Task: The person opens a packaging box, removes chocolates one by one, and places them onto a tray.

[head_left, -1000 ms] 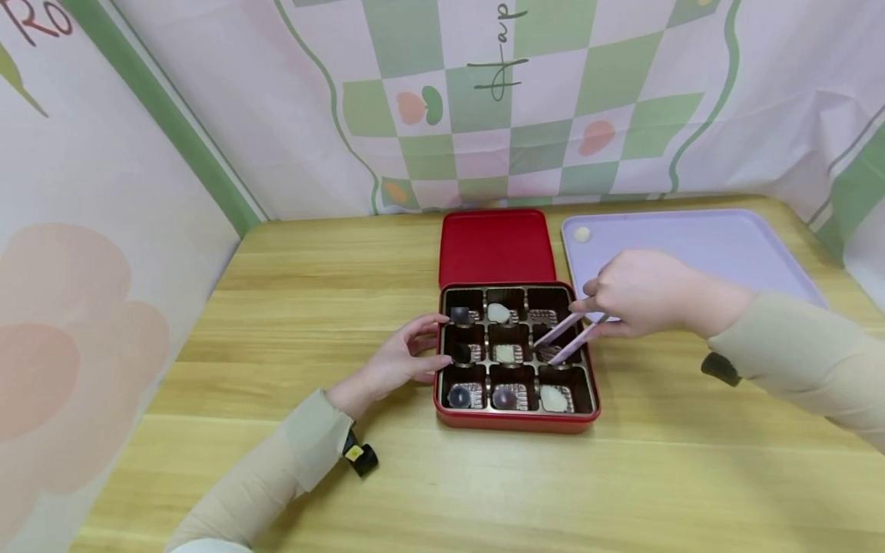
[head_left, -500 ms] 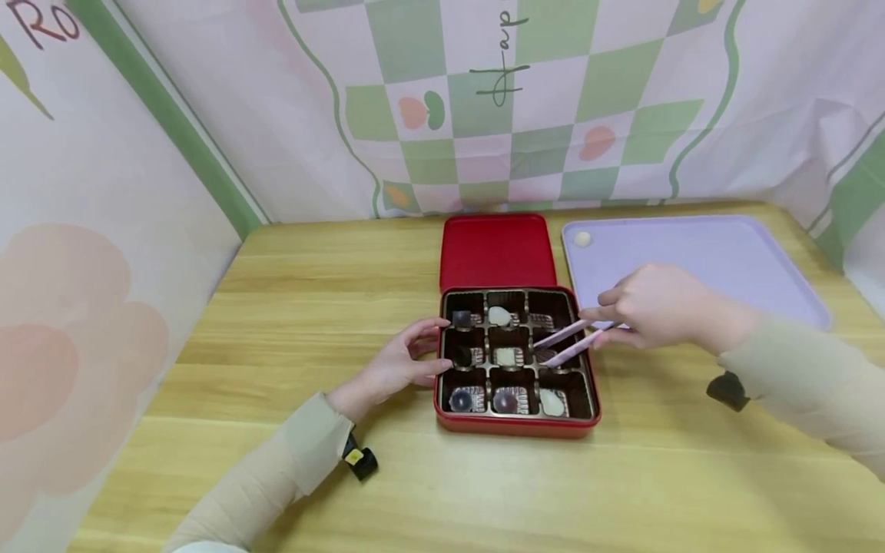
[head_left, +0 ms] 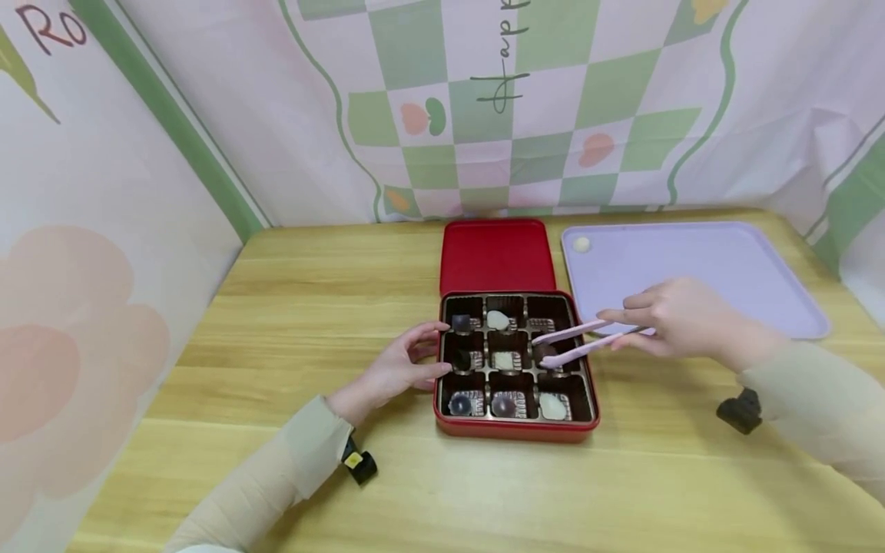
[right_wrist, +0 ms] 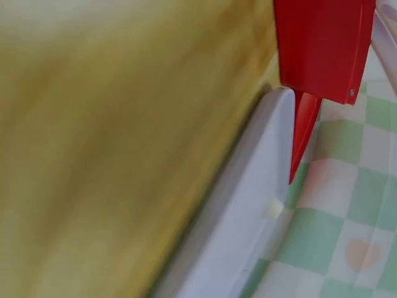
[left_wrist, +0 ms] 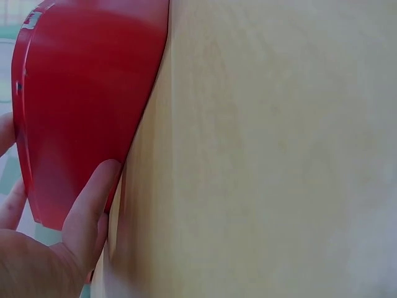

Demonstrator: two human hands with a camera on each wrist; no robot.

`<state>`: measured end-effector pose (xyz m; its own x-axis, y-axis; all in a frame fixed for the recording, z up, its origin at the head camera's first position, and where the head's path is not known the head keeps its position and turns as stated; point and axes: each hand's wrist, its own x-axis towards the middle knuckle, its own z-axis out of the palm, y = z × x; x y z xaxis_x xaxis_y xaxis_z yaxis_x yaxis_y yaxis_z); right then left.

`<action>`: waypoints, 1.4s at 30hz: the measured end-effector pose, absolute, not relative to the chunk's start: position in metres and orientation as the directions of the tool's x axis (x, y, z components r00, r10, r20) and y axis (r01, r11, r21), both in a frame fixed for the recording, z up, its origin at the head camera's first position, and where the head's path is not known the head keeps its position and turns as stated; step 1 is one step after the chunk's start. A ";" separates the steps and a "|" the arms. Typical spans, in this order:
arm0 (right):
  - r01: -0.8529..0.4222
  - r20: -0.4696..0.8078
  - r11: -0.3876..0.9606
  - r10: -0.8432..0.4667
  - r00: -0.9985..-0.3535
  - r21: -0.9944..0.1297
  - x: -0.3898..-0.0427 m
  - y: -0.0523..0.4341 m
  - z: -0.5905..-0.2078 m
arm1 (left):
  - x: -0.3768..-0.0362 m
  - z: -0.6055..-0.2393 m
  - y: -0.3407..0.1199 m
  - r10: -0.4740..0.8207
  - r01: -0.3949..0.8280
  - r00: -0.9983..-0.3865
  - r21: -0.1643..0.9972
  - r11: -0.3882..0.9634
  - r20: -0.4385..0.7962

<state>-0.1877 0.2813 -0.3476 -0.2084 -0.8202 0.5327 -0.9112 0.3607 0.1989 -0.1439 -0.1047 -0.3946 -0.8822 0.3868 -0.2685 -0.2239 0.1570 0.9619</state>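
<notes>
A red tin [head_left: 518, 432] holds a dark tray divided into compartments, most with one dark or white chocolate. My left hand [head_left: 403, 361] rests against the tin's left side, fingers and thumb spread at the rim; the left wrist view shows its thumb [left_wrist: 93, 198] touching the red wall. With my right hand [head_left: 681, 319] I hold pink tongs [head_left: 588, 349] over the tin's right edge. Their parted tips reach into the middle-right compartment, on either side of a dark chocolate [head_left: 548, 352]; whether they touch it I cannot tell. The right hand is outside the right wrist view.
Behind the tin lies its red lid [head_left: 496, 257]. A lilac tray [head_left: 698, 261] stands at the back right, partly behind my right hand, with a white chocolate [head_left: 581, 244] in its far left corner. A printed cloth [head_left: 484, 153] hangs along the wooden table's [head_left: 311, 276] far edge.
My right hand has drawn to the right and a little nearer, so the tongs lie flatter with their tips still in the same compartment. The left hand stays on the tin.
</notes>
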 end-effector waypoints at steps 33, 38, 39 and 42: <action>-0.661 0.577 0.733 -0.612 -0.541 0.158 -0.215 0.351 -0.342 | -0.143 -0.394 -0.106 0.393 -0.229 -0.878 0.961 0.154 -0.272; -0.591 0.432 0.801 -0.570 -0.699 0.100 -0.220 0.353 -0.346 | -0.143 -0.394 -0.106 0.393 -0.224 -0.879 0.962 0.159 -0.269; -0.580 0.413 0.810 -0.561 -0.718 0.091 -0.221 0.353 -0.347 | -0.143 -0.393 -0.106 0.394 -0.224 -0.878 0.961 0.160 -0.270; -0.578 0.401 0.812 -0.558 -0.726 0.084 -0.223 0.353 -0.351 | -0.142 -0.393 -0.106 0.396 -0.224 -0.877 0.961 0.162 -0.272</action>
<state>-0.2231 0.3525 -0.3514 -0.7261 -0.5583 0.4013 -0.5778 0.8119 0.0841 -0.1425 -0.1062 -0.3930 -0.8772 0.3960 -0.2716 -0.2244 0.1621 0.9609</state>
